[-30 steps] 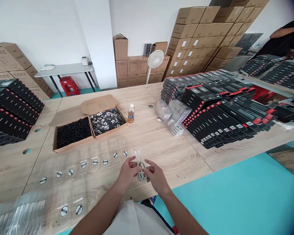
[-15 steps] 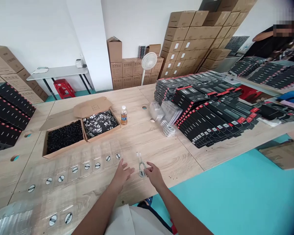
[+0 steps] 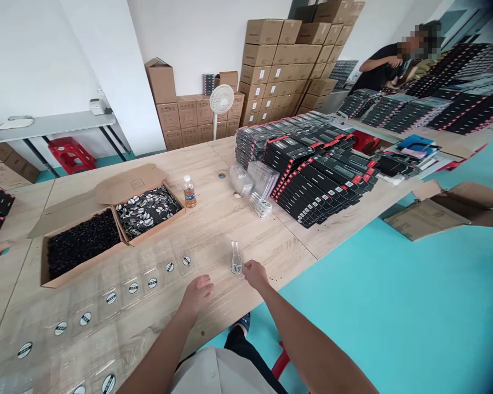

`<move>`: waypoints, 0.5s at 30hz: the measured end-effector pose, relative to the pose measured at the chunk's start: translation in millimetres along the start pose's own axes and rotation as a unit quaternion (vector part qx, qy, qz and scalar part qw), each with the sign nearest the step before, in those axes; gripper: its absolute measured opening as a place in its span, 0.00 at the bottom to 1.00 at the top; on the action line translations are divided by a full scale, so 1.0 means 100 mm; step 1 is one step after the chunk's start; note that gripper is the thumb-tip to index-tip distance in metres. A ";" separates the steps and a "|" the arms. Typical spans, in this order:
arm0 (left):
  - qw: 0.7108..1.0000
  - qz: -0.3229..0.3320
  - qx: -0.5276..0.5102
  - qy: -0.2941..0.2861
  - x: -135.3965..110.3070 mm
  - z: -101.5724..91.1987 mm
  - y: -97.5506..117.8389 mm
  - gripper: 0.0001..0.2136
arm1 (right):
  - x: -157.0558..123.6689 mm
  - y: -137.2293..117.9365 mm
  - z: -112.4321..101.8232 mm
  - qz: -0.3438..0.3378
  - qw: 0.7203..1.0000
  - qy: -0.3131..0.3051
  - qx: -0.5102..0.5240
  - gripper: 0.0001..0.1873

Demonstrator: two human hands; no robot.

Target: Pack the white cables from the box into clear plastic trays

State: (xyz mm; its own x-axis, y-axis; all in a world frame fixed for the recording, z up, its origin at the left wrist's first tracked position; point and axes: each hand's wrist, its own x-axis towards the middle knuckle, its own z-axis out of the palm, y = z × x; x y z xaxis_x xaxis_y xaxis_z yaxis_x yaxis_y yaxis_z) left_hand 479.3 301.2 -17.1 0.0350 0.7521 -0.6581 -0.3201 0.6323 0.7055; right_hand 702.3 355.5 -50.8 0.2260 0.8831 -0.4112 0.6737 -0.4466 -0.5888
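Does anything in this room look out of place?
Yes: an open cardboard carton lies on the teal floor at right, flaps spread, apart from the other cartons stacked by the wall.

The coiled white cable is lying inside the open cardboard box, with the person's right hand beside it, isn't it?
Not quite: the coiled white cable lies on the bare wooden table, in front of the cardboard box, not inside it, as the head view shows. The person's right hand is indeed beside it.
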 end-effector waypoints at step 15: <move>0.977 0.090 -0.134 -0.139 -0.42 0.15 0.74 0.17 | -1.25 -0.98 -0.54 -0.294 0.950 0.035 0.094 0.11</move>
State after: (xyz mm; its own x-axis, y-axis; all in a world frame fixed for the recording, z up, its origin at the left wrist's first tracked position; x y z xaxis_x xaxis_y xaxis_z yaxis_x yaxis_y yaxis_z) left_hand 468.7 319.5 66.4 0.1998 0.8912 -0.4072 -0.5795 0.4426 0.6844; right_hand 645.7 296.4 95.7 -0.0998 0.9925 0.0712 0.5612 0.1153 -0.8196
